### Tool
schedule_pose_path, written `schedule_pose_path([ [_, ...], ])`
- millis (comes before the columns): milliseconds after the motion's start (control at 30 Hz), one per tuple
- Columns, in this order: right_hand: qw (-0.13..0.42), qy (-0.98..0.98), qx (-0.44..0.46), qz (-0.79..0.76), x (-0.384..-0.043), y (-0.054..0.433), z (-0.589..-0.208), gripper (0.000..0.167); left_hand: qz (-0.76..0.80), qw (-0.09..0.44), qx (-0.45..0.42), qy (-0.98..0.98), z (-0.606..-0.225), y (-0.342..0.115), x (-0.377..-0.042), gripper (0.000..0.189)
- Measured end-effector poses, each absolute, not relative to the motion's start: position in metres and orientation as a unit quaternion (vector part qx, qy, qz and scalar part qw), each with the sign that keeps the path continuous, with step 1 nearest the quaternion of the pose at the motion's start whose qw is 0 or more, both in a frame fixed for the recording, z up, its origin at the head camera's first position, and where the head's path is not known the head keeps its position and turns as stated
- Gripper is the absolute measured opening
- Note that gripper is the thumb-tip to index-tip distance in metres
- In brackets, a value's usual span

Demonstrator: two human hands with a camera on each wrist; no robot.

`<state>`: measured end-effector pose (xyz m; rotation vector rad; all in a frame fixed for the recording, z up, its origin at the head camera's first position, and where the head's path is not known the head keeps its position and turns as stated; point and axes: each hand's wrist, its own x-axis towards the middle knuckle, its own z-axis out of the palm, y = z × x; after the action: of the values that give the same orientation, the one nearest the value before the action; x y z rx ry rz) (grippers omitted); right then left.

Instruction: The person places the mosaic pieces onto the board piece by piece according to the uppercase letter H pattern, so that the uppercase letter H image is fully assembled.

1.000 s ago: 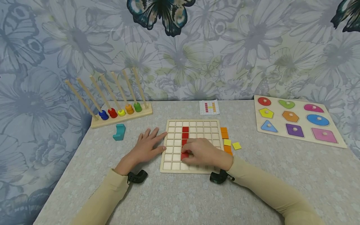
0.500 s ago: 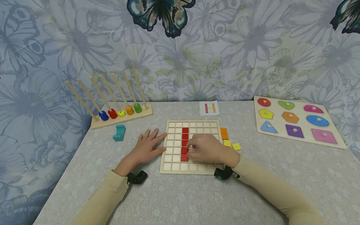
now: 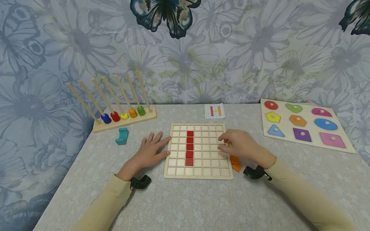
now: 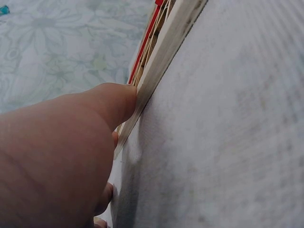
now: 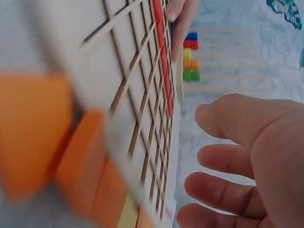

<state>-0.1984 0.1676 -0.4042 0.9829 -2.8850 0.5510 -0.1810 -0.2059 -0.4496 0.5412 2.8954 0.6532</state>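
A wooden grid board (image 3: pixel 180 162) lies on the table, with a column of several red square tiles (image 3: pixel 189 147) set in its cells. My left hand (image 3: pixel 151 150) lies flat with fingers spread, thumb and index fingertip at the board's left edge. In the left wrist view the thumb (image 4: pixel 114 99) presses against the board's side. Over the right edge, my right hand (image 3: pixel 245 146) hovers with loosely bent fingers, nothing between them. Beneath it, orange tiles (image 3: pixel 235 163) sit along that edge, partly hidden. A yellow tile (image 5: pixel 127 216) shows among them in the right wrist view.
A small pattern card (image 3: pixel 215 111) lies behind the board. At the back left stands a peg rack (image 3: pixel 127 121) with coloured beads, a teal block (image 3: pixel 122 136) in front of it. A knobbed shape puzzle (image 3: pixel 289 130) leans at the right. The patterned wall closes off the back.
My right hand has let go of the lowest red tile, which now sits in the column, and moved right to the board's edge over the loose tiles. The left hand has stayed put.
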Motion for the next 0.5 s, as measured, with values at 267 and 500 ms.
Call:
schedule_pose_path([
  [267,0.010,-0.952,0.262,0.160,-0.194,0.210,-0.412,0.028,0.215,0.064,0.177,0.958,-0.451,-0.206,-0.182,0.063],
  [500,-0.014,-0.949,0.274,0.155,-0.190,0.237,-0.423,0.028,0.221,0.066,0.180,0.956,-0.450,-0.207,-0.181,0.063],
])
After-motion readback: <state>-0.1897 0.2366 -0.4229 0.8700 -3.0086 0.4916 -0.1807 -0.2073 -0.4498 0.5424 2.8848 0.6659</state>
